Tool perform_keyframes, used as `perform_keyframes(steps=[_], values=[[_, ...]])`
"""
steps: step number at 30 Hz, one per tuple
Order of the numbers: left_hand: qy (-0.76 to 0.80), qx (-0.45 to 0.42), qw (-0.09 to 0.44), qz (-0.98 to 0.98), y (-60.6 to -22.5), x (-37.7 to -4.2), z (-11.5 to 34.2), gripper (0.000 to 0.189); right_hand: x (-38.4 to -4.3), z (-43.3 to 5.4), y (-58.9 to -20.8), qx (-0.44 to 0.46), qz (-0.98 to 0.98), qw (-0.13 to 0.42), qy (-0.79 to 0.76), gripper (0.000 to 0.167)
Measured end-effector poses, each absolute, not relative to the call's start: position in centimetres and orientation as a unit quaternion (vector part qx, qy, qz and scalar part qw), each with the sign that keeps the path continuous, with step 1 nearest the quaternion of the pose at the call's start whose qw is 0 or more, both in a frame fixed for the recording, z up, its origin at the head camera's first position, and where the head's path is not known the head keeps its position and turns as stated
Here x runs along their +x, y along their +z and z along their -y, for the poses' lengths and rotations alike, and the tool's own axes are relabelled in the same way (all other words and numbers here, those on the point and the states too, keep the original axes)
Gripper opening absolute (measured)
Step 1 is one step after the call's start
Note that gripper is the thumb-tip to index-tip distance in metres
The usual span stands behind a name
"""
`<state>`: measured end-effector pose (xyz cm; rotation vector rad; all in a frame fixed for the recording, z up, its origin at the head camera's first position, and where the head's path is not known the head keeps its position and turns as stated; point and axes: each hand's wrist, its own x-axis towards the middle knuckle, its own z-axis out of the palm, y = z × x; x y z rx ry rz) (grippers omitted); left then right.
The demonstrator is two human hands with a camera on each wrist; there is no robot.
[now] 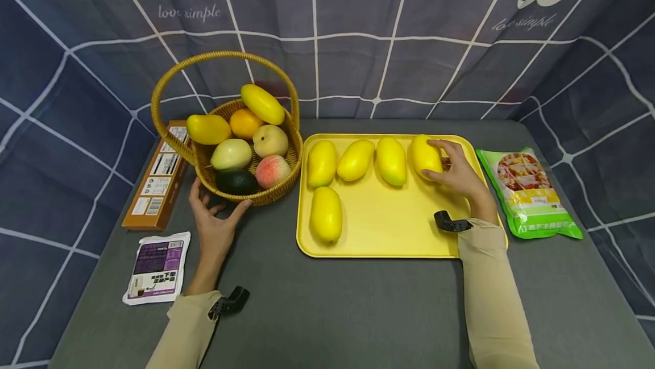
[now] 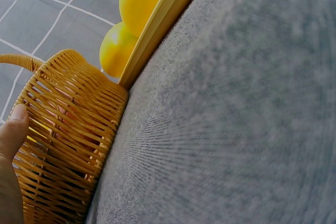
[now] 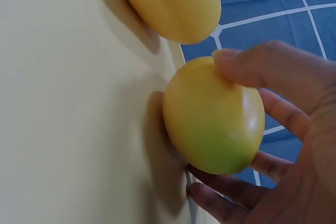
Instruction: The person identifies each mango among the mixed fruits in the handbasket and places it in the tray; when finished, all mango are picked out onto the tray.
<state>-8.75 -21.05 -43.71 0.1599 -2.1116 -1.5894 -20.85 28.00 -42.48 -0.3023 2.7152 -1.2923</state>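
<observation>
Right hand (image 1: 457,173) gripping a mango (image 1: 426,156) on the tray's (image 1: 394,218) right side

The right hand is grasping the mango, its thumb lying over one side and its fingers curling round the other. The mango is occupying the right end of a row along the tray's far edge; whether it is resting on the tray or hanging just above it, I cannot tell. Four mangoes (image 1: 391,161) are lying nearby, three in the same row and one nearer the person.

The left hand (image 1: 212,227) is touching the outside of the basket (image 1: 281,190), thumb against the wicker. Its fingertips are partly hiding, so I cannot tell whether it is gripping or merely bracing. Mixed fruit (image 1: 262,104) is filling much of the basket.

The step in hand seems to be either setting this mango into the row or picking it out. If placing, the next move is calling for settling the mango, then loosening thumb and fingers evenly so that it is not rolling. If lifting, it is calling for a firm pinch and a rise clear of the neighbouring mango.
</observation>
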Motion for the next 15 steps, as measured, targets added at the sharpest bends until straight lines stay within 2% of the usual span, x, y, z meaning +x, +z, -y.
perform_keyframes(steps=[15], values=[[-0.573,0.059,0.245,0.780,-43.31,-8.65,21.03,0.097,-20.78,-28.23,-42.20,-0.080,-0.904,0.080,-0.412,0.083]])
